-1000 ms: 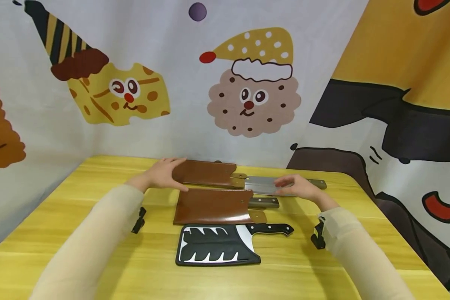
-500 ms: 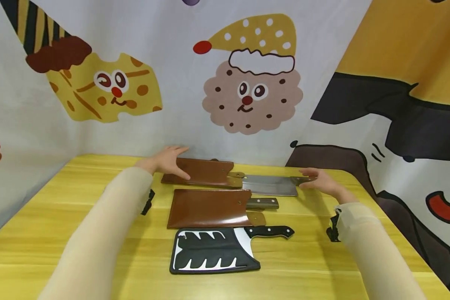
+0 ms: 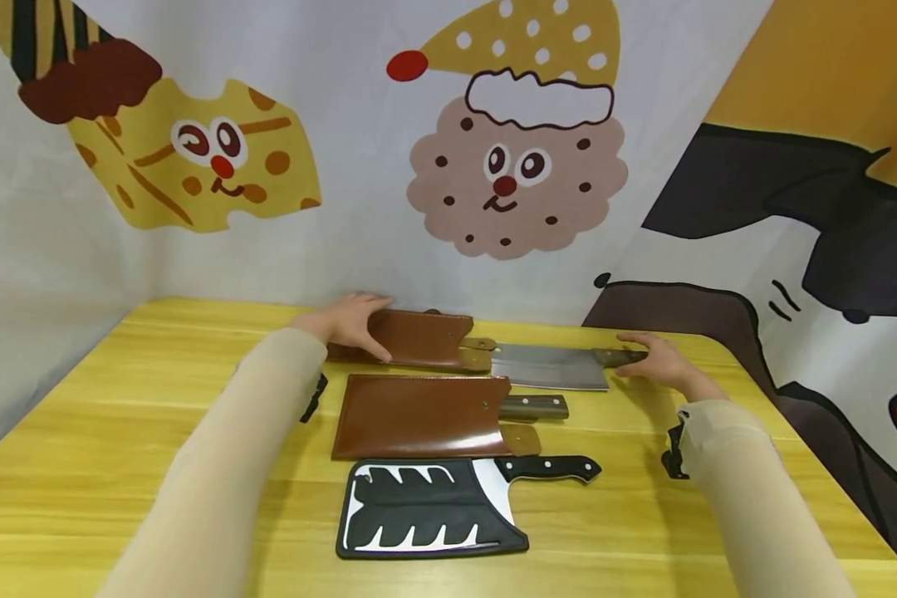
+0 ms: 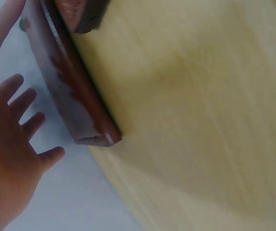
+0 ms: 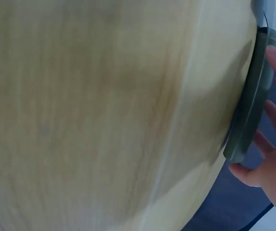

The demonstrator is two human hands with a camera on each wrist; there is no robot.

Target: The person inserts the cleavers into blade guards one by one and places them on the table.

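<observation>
A brown leather sheath (image 3: 422, 336) lies at the back of the table. My left hand (image 3: 355, 322) spreads over its left end, with thumb and fingers wide apart; in the left wrist view the fingers of the left hand (image 4: 13, 139) are splayed beside the sheath (image 4: 75, 91). To the right of the sheath lies a bare cleaver, its steel blade (image 3: 546, 365) against the sheath's mouth. My right hand (image 3: 661, 361) is at the cleaver's handle (image 3: 619, 357), thumb and fingers loosely either side. The right wrist view shows the fingertips right by the handle (image 5: 251, 101).
In front lies a second brown sheath (image 3: 419, 415) with a cleaver handle (image 3: 534, 406) sticking out. Nearer still is a black-handled cleaver in a black and white blade cover (image 3: 426, 508). The yellow wood-grain table (image 3: 157, 415) meets a cartoon-printed curtain (image 3: 359, 166) at the back.
My right hand has moved right, from over the blade to the cleaver's handle. My left hand has shifted over the rear sheath's left end. The head view has tilted down slightly.
</observation>
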